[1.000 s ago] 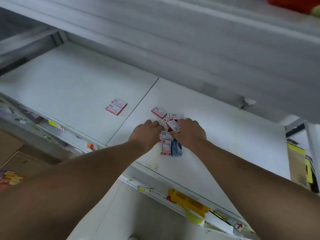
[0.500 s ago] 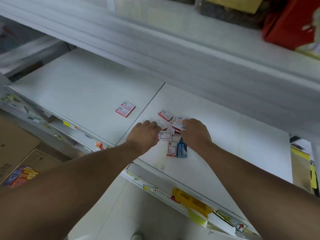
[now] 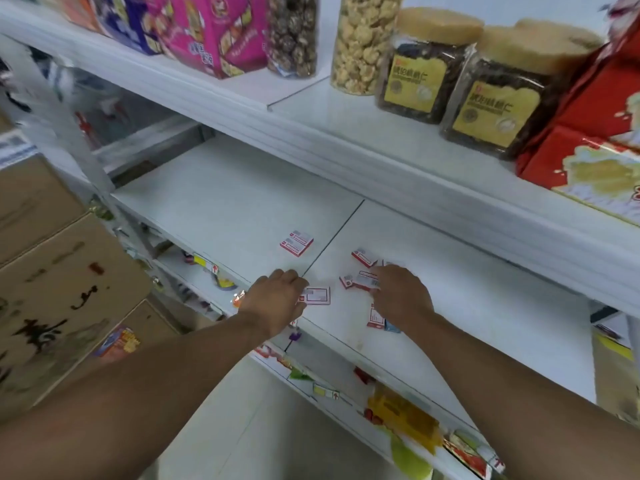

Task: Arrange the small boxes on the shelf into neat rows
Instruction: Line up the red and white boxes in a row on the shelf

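Both hands reach onto the white shelf (image 3: 467,306) with palms down. Left hand (image 3: 277,299) lies near the seam between the two panels, fingertips touching a flat red-and-white box (image 3: 317,295); whether the fingers curl round it I cannot tell. Right hand (image 3: 401,299) covers part of a loose cluster of small boxes, its fingers on a red-and-white box (image 3: 363,280), grip unclear. A red-and-white box (image 3: 375,318) and a blue box (image 3: 393,327) lie side by side just under its wrist. Another small box (image 3: 363,258) lies beyond the fingers. A pair of boxes (image 3: 296,242) sits apart on the left panel. On the upper shelf stand square jars (image 3: 498,88), a pink carton (image 3: 214,32) and red packets (image 3: 595,133). Cardboard boxes (image 3: 52,271) are stacked at left.
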A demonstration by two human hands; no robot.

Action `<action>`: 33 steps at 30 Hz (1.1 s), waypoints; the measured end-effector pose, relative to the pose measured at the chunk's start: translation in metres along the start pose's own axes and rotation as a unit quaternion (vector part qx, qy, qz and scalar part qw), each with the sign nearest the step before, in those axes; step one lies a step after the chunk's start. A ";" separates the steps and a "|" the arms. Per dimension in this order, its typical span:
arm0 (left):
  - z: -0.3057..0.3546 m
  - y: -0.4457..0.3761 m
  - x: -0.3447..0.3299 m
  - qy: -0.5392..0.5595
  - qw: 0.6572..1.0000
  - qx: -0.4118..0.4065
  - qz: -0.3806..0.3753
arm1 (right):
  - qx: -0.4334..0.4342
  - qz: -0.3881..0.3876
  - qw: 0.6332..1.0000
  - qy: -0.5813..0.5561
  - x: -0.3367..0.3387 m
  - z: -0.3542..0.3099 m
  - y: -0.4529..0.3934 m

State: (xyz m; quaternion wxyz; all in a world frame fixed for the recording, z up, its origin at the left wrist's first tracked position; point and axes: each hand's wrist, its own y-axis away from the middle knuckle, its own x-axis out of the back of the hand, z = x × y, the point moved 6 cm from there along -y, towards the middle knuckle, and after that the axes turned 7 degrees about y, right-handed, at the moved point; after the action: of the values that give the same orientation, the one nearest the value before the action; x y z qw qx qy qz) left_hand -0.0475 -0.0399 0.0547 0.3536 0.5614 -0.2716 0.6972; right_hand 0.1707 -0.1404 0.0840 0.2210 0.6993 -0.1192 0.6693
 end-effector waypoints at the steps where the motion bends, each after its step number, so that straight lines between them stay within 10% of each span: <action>1: -0.006 0.007 0.006 -0.004 1.000 0.007 0.002 | 0.003 0.007 1.000 -0.009 0.002 -0.006 0.002; 17: -0.035 0.115 0.051 0.003 0.979 0.201 0.012 | 0.177 0.050 0.979 -0.088 0.017 -0.090 0.019; 33: -0.094 0.086 0.063 0.019 0.985 0.170 0.020 | 0.147 0.060 0.983 -0.091 0.015 -0.143 -0.015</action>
State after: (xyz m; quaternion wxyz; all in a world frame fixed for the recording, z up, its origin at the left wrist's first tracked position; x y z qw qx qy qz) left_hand -0.1792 -0.0073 0.0968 0.2440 0.5945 -0.1529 0.7508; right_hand 0.0525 -0.0584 0.0971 0.0633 0.7739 -0.0815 0.6248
